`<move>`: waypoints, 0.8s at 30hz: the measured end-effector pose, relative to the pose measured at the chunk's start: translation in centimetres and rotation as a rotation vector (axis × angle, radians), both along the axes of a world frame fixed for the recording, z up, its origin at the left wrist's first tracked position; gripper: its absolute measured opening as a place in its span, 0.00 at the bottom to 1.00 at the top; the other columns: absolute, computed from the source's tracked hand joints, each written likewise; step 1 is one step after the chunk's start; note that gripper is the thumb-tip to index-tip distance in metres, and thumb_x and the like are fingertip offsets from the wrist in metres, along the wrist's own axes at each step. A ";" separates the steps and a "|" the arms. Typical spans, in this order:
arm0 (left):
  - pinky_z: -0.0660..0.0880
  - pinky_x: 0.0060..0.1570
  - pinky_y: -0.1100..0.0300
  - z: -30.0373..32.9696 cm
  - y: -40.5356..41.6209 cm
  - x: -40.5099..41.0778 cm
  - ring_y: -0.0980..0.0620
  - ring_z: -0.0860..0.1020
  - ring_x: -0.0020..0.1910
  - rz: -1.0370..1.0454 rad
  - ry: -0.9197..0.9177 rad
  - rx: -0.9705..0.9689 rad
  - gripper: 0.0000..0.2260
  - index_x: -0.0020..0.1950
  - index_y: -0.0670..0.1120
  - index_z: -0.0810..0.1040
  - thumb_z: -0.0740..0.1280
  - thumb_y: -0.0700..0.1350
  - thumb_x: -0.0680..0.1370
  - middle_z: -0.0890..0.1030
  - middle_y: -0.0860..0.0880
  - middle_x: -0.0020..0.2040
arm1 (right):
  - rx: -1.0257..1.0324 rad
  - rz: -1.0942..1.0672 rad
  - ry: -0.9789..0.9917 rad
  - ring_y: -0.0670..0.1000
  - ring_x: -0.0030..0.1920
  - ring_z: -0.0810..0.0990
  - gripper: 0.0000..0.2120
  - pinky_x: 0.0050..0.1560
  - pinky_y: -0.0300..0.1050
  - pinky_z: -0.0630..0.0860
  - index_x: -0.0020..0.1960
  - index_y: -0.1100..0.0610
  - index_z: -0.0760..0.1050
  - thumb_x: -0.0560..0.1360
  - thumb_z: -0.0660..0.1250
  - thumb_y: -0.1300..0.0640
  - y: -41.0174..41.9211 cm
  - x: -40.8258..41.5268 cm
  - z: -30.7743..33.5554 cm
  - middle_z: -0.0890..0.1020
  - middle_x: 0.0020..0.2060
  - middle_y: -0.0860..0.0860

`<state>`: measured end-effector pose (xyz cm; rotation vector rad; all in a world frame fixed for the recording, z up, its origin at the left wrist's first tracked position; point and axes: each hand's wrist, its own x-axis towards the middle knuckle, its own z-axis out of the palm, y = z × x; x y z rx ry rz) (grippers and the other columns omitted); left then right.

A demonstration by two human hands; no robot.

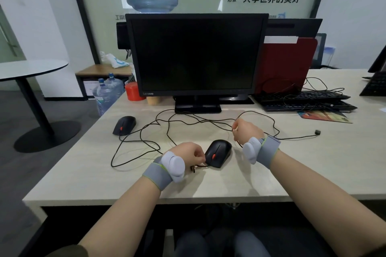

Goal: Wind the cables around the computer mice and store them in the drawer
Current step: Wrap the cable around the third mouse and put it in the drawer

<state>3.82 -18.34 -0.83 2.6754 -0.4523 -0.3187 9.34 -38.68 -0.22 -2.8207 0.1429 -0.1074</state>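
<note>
1. The near mouse lies on the table between the two hands, touching the left hand's fingertips; a second mouse sits well beyond and to the left of the left hand.
2. The left hand is curled, pinching the cable just at the near mouse's side. The right hand is also curled, pinching a raised stretch of cable beyond the mouse.
3. Handling, as a guess: the mouse is light, rigid and smooth-shelled, so it may skid; gripping its flanks looks best. The cable is thin, limp and tangle-prone, best fed under light tension.
4. The near mouse's long axis runs diagonally, from near the left hand away toward the right hand.
</note>
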 end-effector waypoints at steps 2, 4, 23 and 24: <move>0.73 0.53 0.57 0.0 0.1 0.2 0.49 0.77 0.53 0.101 -0.071 -0.041 0.10 0.53 0.46 0.79 0.62 0.49 0.77 0.81 0.49 0.54 | -0.014 0.035 0.097 0.55 0.53 0.79 0.15 0.47 0.41 0.70 0.57 0.51 0.73 0.74 0.56 0.63 -0.4 0.1 -0.5 0.82 0.53 0.52; 0.73 0.47 0.57 -0.1 -0.2 0.5 0.48 0.77 0.47 0.180 -0.062 -0.025 0.11 0.47 0.47 0.78 0.63 0.54 0.76 0.81 0.49 0.47 | -0.042 0.048 0.116 0.56 0.55 0.78 0.15 0.48 0.42 0.71 0.57 0.51 0.74 0.74 0.58 0.62 -0.7 0.1 -0.8 0.80 0.55 0.53; 0.74 0.52 0.55 0.5 -3.1 0.1 0.48 0.75 0.51 0.111 -0.138 -0.096 0.24 0.59 0.46 0.71 0.70 0.54 0.67 0.71 0.47 0.56 | -0.392 0.679 0.068 0.53 0.66 0.70 0.38 0.64 0.49 0.67 0.70 0.46 0.62 0.64 0.74 0.51 0.8 -1.9 0.6 0.73 0.64 0.49; 0.74 0.52 0.56 1.0 -2.8 0.3 0.48 0.75 0.51 0.088 -0.155 -0.122 0.24 0.60 0.47 0.70 0.71 0.53 0.67 0.70 0.47 0.57 | -0.310 0.672 0.067 0.54 0.59 0.75 0.33 0.57 0.48 0.72 0.66 0.47 0.66 0.63 0.74 0.51 0.9 -1.9 0.9 0.78 0.57 0.49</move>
